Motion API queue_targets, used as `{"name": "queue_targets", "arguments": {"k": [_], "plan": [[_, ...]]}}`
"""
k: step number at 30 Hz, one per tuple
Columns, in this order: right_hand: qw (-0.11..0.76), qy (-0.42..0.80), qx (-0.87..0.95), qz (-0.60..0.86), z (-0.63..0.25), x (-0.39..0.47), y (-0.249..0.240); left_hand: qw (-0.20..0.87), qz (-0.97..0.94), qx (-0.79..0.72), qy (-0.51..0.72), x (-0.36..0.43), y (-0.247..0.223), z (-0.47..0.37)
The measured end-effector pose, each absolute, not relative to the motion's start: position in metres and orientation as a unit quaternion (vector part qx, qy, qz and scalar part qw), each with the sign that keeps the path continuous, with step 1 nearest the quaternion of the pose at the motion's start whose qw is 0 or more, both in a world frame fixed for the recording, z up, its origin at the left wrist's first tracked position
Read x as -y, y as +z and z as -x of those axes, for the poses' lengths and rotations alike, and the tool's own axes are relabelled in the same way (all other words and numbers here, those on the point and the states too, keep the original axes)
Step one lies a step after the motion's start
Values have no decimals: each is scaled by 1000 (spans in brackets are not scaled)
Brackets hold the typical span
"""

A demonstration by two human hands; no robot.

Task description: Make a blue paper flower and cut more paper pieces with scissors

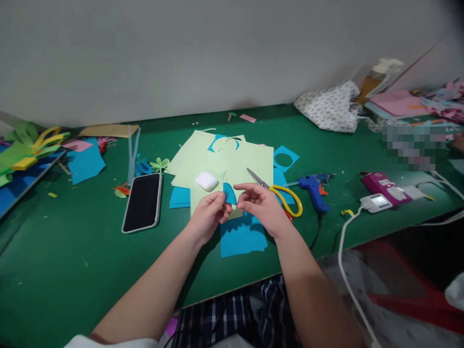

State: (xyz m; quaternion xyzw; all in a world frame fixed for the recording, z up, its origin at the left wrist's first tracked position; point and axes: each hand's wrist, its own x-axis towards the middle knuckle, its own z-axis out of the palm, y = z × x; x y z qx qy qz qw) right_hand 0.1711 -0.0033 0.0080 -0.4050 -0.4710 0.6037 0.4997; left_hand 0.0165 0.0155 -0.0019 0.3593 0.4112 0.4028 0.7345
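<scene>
My left hand (212,212) is closed, pinching a small blue paper piece (229,193) with a curved edge between thumb and fingers. A pale sliver shows at its lower end. Just to the right, my right hand (261,205) has its fingers apart, their tips close to the paper's edge; I cannot tell if they touch it. Both hands are above pale green paper sheets (250,157) and a blue sheet (242,239). Scissors (295,200) with a yellow handle lie beside my right hand, partly behind it. A white rounded case (206,181) rests on the green paper near my left hand.
On the green table (90,261) lie a phone (142,203) at left and a blue glue gun (314,193) at right. Farther right are a magenta device (384,186) and a white cable (342,246). A patterned bag (328,106) and bottle (377,79) stand at the back.
</scene>
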Motion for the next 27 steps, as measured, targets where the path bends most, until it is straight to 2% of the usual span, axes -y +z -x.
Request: {"name": "queue_targets", "arguments": {"k": [20, 24, 27], "plan": [[534, 603, 457, 378, -170, 2, 4, 752, -405, -349, 387, -14, -11, -12], [534, 550, 498, 405, -173, 4, 4, 693, -493, -397, 345, -16, -8, -13], [493, 552, 541, 400, -175, 5, 5, 632, -576, -422, 300, -18, -7, -12]]}}
